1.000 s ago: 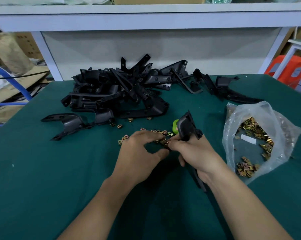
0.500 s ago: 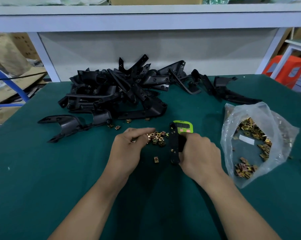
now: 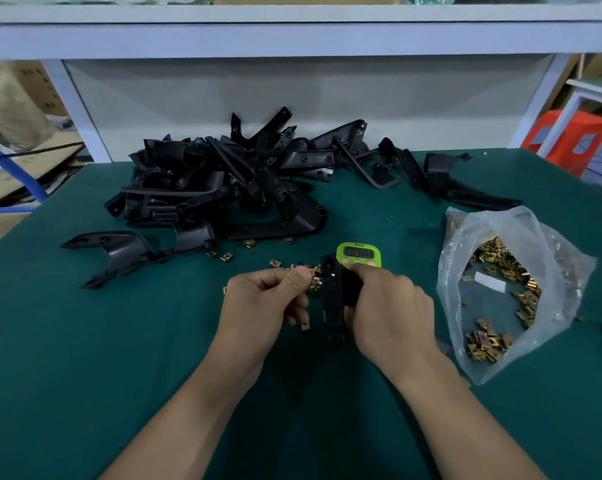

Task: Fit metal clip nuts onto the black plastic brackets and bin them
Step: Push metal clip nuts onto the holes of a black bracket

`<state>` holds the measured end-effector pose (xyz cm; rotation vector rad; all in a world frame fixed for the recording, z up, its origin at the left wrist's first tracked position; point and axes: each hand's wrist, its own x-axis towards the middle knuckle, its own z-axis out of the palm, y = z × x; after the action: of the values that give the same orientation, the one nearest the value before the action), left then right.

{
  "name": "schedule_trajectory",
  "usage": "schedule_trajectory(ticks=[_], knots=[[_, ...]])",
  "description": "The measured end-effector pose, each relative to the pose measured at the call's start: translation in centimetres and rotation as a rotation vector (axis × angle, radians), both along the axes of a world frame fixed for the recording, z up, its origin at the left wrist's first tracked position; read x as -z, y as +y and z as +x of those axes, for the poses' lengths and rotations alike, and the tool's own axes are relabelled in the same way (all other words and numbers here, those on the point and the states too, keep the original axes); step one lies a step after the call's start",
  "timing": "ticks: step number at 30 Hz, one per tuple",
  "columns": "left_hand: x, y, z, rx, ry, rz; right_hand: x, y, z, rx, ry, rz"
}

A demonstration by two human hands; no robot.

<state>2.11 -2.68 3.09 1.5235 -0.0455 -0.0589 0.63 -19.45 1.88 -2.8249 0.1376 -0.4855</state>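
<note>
Watch for a dropped nut. Thumb of the left hand [image 3: 268, 299] pressed against the curled forefinger as in a pinch. Cannot tell whether a nut sits inside. Anything so small is likely to slip and vanish among the loose clip nuts [image 3: 314, 282] just beyond the thumb on the green mat [image 3: 85, 375].

Watch also for skewed seating. Likely if pushed on at an angle, or if the bracket [image 3: 331, 306] twists under the push. Bracket gripped upright in the curled fingers of the right hand [image 3: 393, 310], just beside the left.

Mind the green timer [image 3: 358, 253] directly behind the bracket: probably easy to knock.

Note one stray nut [image 3: 304, 326] below the left hand, the supply bag [image 3: 500, 289] right of the hands, the bracket pile [image 3: 230, 181] beyond, and a single bracket [image 3: 119, 251] further left.

No bin in view.
</note>
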Motion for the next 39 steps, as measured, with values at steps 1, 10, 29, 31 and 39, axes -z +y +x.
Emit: schedule_trajectory(ticks=[1, 10, 29, 31, 39], knots=[[-0.1, 0.0, 0.0, -0.006, 0.002, -0.006, 0.0, 0.1, -0.1, -0.011, 0.0, 0.0], [-0.1, 0.0, -0.1, 0.001, -0.022, 0.031, -0.4, 0.9, -0.4, -0.046, 0.056, 0.01], [0.5, -2.0, -2.0, -0.031, -0.263, 0.255, -1.2, 1.3, -0.7, 0.021, 0.066, 0.115], [0.5, -2.1, -2.3, -0.079, -0.293, 0.373, -1.3, 1.2, -0.8, 0.018, 0.075, 0.098], [0.4, -2.3, -2.8, -0.296, -0.417, 0.813, -0.4, 1.7, -1.1, 0.006, 0.106, 0.061]])
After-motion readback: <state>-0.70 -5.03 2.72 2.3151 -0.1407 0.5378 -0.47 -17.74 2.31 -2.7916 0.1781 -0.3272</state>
